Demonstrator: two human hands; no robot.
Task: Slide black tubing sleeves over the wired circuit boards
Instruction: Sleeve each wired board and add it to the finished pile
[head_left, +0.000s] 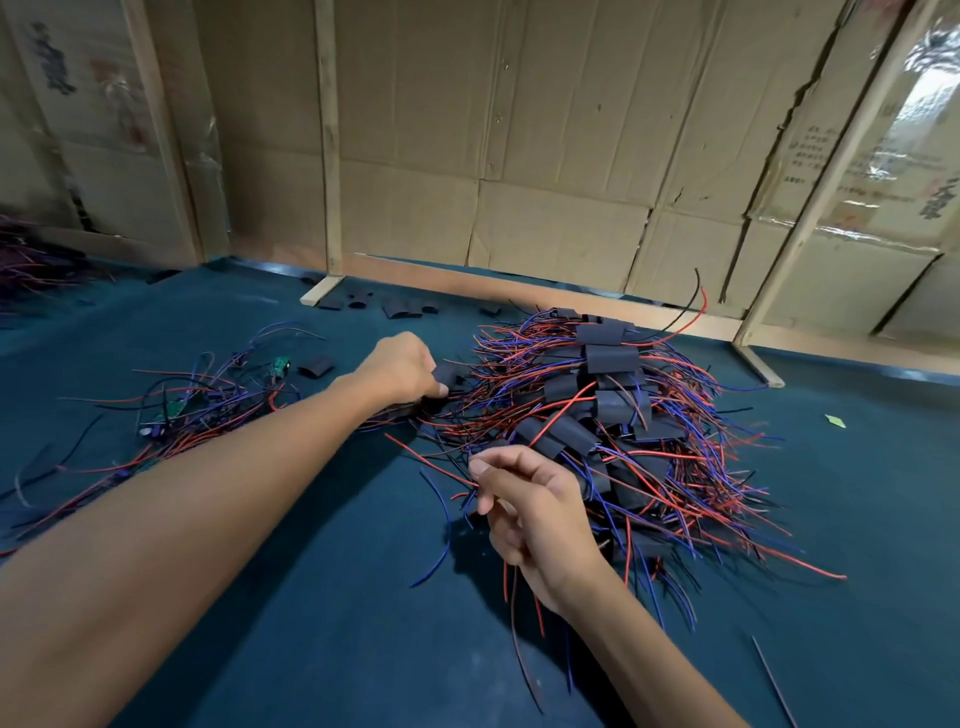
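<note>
A big heap of boards in black sleeves (613, 410), trailing red, blue and black wires, lies on the blue table (311, 597) right of centre. My left hand (402, 366) reaches to the heap's left edge and grips a black tubing sleeve (448, 375). My right hand (530, 501) is nearer me and pinches a bundle of red and blue wires (457, 480) at the heap's front. A smaller tangle of bare green circuit boards with wires (208, 400) lies to the left. Whether the gripped sleeve holds a board is hidden.
Several loose black sleeves (400, 306) lie along the table's far edge, one more (316, 366) near the green boards. Cardboard walls on wooden frames (519, 156) close off the back. Another wire pile (31, 260) sits at far left. A small green scrap (835, 421) lies at right.
</note>
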